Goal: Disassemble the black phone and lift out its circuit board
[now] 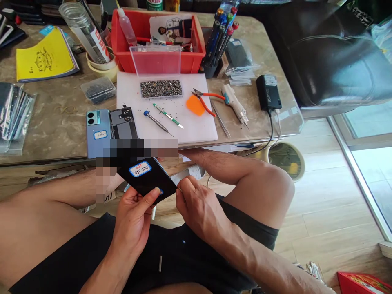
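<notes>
Over my lap, my left hand (pixel 134 216) grips a black phone screen panel (pixel 146 178) that carries a white label with a blue border; my thumb lies on its lower edge. My right hand (pixel 196 208) pinches the panel's right corner with closed fingertips. On the table in front, a blue phone back cover (pixel 97 132) lies next to an opened phone body (pixel 123 122). Two screwdrivers (pixel 157 121) rest on a white work mat (pixel 196 122).
A clear box of screws (pixel 161 87), orange-handled cutters (pixel 204 100), an orange pick (pixel 195 105), tweezers (pixel 221 121), an electric screwdriver (pixel 235 105) and a black charger (pixel 268 92) lie on the table. Behind stand a red bin (pixel 157 38) and pen holder (pixel 219 38). A black chair (pixel 330 53) stands at right.
</notes>
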A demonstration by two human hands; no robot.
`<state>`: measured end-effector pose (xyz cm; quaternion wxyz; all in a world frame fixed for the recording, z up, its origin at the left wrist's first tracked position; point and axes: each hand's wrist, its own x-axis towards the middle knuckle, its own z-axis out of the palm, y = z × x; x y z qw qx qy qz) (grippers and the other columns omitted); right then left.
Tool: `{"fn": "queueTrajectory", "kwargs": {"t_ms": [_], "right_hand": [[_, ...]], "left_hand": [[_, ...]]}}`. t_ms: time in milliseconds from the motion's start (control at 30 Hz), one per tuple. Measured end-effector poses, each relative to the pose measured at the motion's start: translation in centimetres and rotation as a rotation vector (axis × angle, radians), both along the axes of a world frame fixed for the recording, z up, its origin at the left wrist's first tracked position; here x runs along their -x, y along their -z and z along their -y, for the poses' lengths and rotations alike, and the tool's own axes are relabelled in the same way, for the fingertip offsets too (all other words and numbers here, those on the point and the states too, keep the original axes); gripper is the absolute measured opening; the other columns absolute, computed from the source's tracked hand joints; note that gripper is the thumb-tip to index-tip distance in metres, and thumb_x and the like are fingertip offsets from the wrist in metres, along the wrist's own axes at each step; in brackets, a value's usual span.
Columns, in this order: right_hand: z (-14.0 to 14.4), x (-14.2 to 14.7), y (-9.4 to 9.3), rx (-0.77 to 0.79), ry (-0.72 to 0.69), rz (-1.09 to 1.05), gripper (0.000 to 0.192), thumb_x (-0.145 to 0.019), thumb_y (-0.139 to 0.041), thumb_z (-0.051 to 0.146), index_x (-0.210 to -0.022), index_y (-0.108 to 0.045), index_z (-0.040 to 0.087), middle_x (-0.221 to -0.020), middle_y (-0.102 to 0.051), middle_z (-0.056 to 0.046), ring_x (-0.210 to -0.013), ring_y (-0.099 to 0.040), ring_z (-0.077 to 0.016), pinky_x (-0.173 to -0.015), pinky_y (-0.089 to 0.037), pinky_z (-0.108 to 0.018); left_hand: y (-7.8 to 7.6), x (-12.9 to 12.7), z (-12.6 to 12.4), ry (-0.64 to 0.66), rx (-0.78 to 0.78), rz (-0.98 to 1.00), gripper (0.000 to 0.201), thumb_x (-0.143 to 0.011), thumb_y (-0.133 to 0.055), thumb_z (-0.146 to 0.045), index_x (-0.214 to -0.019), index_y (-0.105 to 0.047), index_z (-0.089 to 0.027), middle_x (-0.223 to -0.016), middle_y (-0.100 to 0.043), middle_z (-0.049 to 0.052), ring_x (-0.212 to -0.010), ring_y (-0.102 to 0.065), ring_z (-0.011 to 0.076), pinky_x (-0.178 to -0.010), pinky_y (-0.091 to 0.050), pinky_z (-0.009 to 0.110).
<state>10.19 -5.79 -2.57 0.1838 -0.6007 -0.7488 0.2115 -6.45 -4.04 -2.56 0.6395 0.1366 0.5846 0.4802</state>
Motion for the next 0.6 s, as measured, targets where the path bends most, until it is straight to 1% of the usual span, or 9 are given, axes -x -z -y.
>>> {"fn": "queueTrajectory", "kwargs": {"t_ms": [100,167,300,400,500,600], "right_hand": [[0.2,0.7,1.0,-0.034,0.029,0.083,0.027,-0.104,-0.047,0.008,-0.084,-0.049,0.025,-0.080,-0.055,-0.002,-0.066,-0.051,-0.0190,-0.054,-0.036,-0.034],[0.3,0.8,1.6,-0.010,0.043,0.097,0.028,-0.104,-0.049,0.007,-0.083,-0.048,0.026,-0.080,-0.053,-0.002,-0.065,-0.049,-0.0192,-0.054,-0.035,-0.035],[0.4,0.6,2.3,0.074,0.052,0.041,0.027,-0.102,-0.051,0.006,-0.085,-0.048,0.026,-0.083,-0.056,-0.003,-0.067,-0.052,-0.0194,-0.057,-0.038,-0.035],[0.3,0.4,2.7,0.063,0.062,0.029,0.028,-0.103,-0.050,0.006,-0.084,-0.047,0.026,-0.083,-0.057,-0.004,-0.069,-0.053,-0.0203,-0.057,-0.038,-0.035],[0.0,0.5,3.1,0.050,0.038,0.070,0.029,-0.102,-0.049,0.005,-0.081,-0.048,0.026,-0.081,-0.057,-0.005,-0.065,-0.047,-0.0198,-0.054,-0.036,-0.035],[-0.2,0.5,3.2,0.100,-0.001,0.156,0.028,-0.099,-0.054,0.003,-0.082,-0.051,0.025,-0.081,-0.058,-0.005,-0.061,-0.045,-0.0184,-0.050,-0.033,-0.035]], "left_hand": [[0.0,-0.6,0.4,-0.025,0.010,-0.035,0.045,-0.057,-0.109,-0.031,-0.094,-0.086,-0.022,-0.093,-0.086,0.001,-0.086,-0.078,0.0145,-0.084,-0.063,0.023],[0.1,-0.8,0.5,-0.025,0.033,-0.026,0.046,-0.055,-0.110,-0.032,-0.094,-0.085,-0.022,-0.093,-0.086,0.001,-0.085,-0.078,0.0151,-0.083,-0.062,0.025],[0.5,-1.0,0.6,-0.011,0.092,-0.001,0.048,-0.053,-0.110,-0.032,-0.091,-0.084,-0.021,-0.091,-0.086,0.002,-0.082,-0.077,0.0163,-0.080,-0.062,0.027],[0.9,-1.1,0.5,-0.003,0.100,0.014,0.047,-0.053,-0.110,-0.031,-0.090,-0.083,-0.020,-0.092,-0.086,0.003,-0.083,-0.077,0.0166,-0.079,-0.061,0.027],[1.3,-1.2,0.6,-0.004,0.092,0.017,0.046,-0.055,-0.109,-0.030,-0.093,-0.083,-0.021,-0.093,-0.086,0.003,-0.083,-0.076,0.0160,-0.080,-0.061,0.026],[1.7,-1.2,0.9,0.001,0.106,0.013,0.046,-0.056,-0.109,-0.030,-0.093,-0.083,-0.020,-0.088,-0.085,0.002,-0.080,-0.076,0.0156,-0.078,-0.060,0.025]]}}
